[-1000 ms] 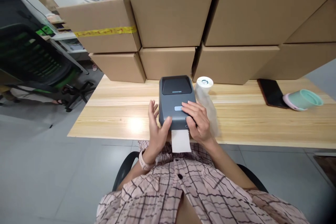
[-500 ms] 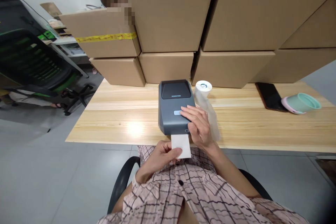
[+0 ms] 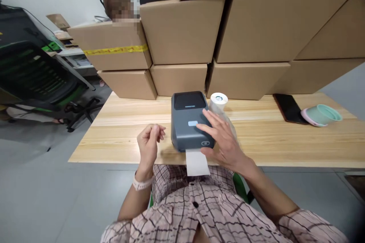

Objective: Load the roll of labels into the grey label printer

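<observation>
A dark grey label printer [image 3: 185,134] stands near the table's front edge, and a white label strip [image 3: 197,163] hangs out of its front. My right hand [image 3: 224,140] is spread over the printer's right side, its fingertips by the pale button on top, and it holds nothing. Left of the printer my left hand [image 3: 148,142] is raised above the table with its fingers curled and pressed together; nothing shows in it. Behind the printer's right side stands a white roll [image 3: 219,100], with a translucent strip partly hidden by my right hand.
Cardboard boxes [image 3: 182,32] are stacked along the back of the wooden table [image 3: 114,136]. A black phone [image 3: 289,108] and a green cup [image 3: 323,114] lie at the right. Beyond the boxes a person's head shows. An office chair [image 3: 34,79] stands at the left.
My left hand has let go of the label strip and moved up and left beside the printer. My right hand has lifted slightly and spread its fingers. The camera view has shifted a little.
</observation>
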Demonstrator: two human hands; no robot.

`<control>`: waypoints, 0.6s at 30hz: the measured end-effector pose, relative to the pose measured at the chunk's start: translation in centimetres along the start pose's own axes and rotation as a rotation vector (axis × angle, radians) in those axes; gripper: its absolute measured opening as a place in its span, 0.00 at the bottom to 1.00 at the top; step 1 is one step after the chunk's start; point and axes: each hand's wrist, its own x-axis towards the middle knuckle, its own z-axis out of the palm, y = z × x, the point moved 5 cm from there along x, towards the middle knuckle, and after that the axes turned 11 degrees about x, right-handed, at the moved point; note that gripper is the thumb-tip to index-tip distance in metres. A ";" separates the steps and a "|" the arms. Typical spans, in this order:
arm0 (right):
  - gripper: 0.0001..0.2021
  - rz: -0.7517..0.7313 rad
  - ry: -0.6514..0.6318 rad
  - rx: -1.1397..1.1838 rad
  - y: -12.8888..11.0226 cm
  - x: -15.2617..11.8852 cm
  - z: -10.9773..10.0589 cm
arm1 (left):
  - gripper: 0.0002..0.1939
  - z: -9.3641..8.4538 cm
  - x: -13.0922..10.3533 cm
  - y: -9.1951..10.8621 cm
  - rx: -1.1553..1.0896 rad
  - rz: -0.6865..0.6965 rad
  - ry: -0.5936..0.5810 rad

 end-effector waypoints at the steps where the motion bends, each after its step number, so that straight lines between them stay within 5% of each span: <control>1: 0.30 -0.037 0.015 0.012 -0.3 0.1 -0.6 | 0.15 0.3 1.4 -0.1 -0.021 0.001 0.011; 4: 0.33 -0.131 0.020 -0.001 -0.7 1.6 -2.1 | 0.09 1.7 5.7 -1.2 -0.090 -0.042 0.023; 8: 0.32 -0.204 0.026 -0.072 0.4 6.0 -2.8 | 0.22 4.6 8.6 -3.4 -0.140 -0.086 -0.108; 13: 0.29 -0.162 0.145 -0.084 2.9 13.1 -3.8 | 0.47 7.5 6.4 -5.2 -0.151 -0.157 -0.395; 18: 0.27 -0.101 0.231 -0.054 6.0 18.5 -4.3 | 0.54 7.8 5.2 -5.6 -0.155 -0.205 -0.431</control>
